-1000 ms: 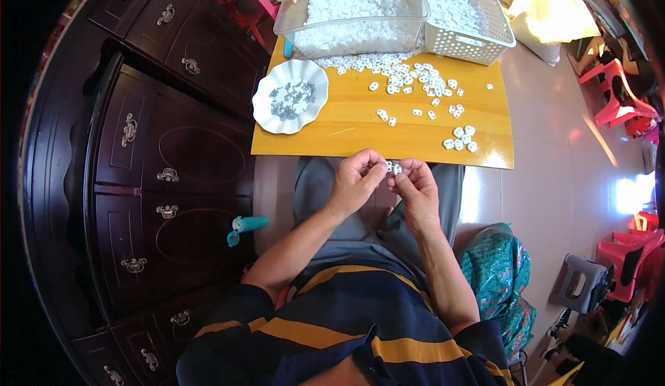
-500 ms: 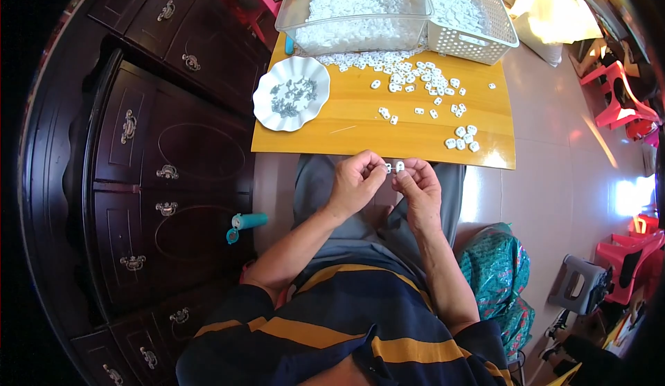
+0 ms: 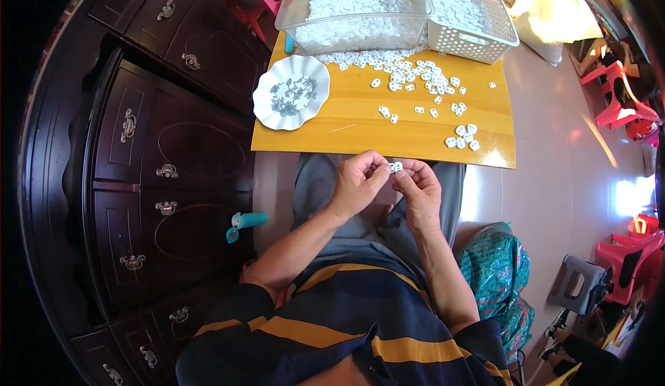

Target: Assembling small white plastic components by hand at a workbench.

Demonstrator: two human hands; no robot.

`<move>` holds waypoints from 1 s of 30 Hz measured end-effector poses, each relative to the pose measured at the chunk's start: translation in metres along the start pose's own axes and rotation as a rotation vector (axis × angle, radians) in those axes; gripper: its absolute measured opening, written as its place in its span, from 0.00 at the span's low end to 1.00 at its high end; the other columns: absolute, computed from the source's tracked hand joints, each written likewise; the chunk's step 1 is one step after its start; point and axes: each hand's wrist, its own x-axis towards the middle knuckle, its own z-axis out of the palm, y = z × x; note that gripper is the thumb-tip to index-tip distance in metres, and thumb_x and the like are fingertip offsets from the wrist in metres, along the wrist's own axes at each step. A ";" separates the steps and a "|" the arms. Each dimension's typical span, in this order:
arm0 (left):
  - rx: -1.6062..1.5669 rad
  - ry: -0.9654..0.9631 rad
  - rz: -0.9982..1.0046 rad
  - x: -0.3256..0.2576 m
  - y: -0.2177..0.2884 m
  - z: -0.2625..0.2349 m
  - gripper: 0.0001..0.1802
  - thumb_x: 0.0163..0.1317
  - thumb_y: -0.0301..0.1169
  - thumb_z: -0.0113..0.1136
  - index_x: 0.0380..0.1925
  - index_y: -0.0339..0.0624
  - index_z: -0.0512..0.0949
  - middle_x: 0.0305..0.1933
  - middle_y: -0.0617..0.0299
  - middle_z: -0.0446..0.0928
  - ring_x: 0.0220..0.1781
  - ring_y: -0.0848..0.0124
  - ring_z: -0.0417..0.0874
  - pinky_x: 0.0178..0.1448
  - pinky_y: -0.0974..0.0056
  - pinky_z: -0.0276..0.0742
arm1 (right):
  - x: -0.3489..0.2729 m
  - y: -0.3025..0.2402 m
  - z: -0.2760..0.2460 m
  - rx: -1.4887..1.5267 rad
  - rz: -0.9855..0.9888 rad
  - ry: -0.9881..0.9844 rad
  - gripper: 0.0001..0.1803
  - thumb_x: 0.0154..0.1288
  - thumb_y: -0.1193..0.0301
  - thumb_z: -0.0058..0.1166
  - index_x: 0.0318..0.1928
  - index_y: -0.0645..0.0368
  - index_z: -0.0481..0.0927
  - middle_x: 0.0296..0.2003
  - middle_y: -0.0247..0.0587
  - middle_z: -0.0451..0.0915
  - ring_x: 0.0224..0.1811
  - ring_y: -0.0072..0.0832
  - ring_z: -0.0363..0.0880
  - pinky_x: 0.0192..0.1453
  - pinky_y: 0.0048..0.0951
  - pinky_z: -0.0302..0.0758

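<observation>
Just off the near edge of the wooden table (image 3: 388, 137), above my lap, my left hand (image 3: 359, 184) pinches a small white plastic piece (image 3: 392, 168). My right hand (image 3: 420, 191) grips a second small white plastic piece (image 3: 399, 166), and the two pieces meet, or nearly so, between my fingertips. Fingers cover much of both. A white scalloped dish (image 3: 263, 102) at the table's left holds small grey parts (image 3: 294, 96). Loose white two-hole pieces (image 3: 419, 74) are scattered over the table, with a small group of similar pieces (image 3: 462, 137) near the right front.
At the back stand a clear plastic bin (image 3: 353, 20) and a white perforated basket (image 3: 485, 48), both holding white pieces. Dark cabinets (image 3: 187, 137) line the left. A green bag (image 3: 493, 265) lies beside my right arm; a teal bottle (image 3: 249, 220) is at left.
The two white pieces, a little apart before, are now close together between my fingertips. My hands have barely shifted.
</observation>
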 end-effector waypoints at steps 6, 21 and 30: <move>-0.114 -0.078 -0.075 -0.001 -0.004 -0.004 0.04 0.69 0.27 0.61 0.36 0.37 0.78 0.28 0.69 0.77 0.26 0.83 0.74 0.30 0.76 0.70 | 0.000 -0.001 -0.001 0.003 0.016 0.009 0.08 0.69 0.78 0.60 0.47 0.62 0.81 0.36 0.33 0.84 0.35 0.16 0.79 0.43 0.20 0.77; -0.309 -0.333 -0.144 0.007 0.010 -0.025 0.17 0.71 0.29 0.61 0.57 0.37 0.78 0.41 0.68 0.81 0.34 0.82 0.77 0.37 0.75 0.73 | -0.001 -0.004 -0.004 0.061 0.090 -0.053 0.09 0.69 0.76 0.61 0.48 0.61 0.82 0.36 0.31 0.85 0.35 0.17 0.80 0.43 0.20 0.79; -0.365 -0.436 -0.131 0.004 0.014 -0.030 0.19 0.69 0.30 0.65 0.58 0.36 0.78 0.44 0.67 0.83 0.40 0.83 0.81 0.39 0.76 0.74 | -0.003 -0.010 0.000 0.174 0.173 -0.137 0.05 0.70 0.76 0.60 0.44 0.57 0.78 0.34 0.32 0.83 0.32 0.17 0.80 0.39 0.18 0.77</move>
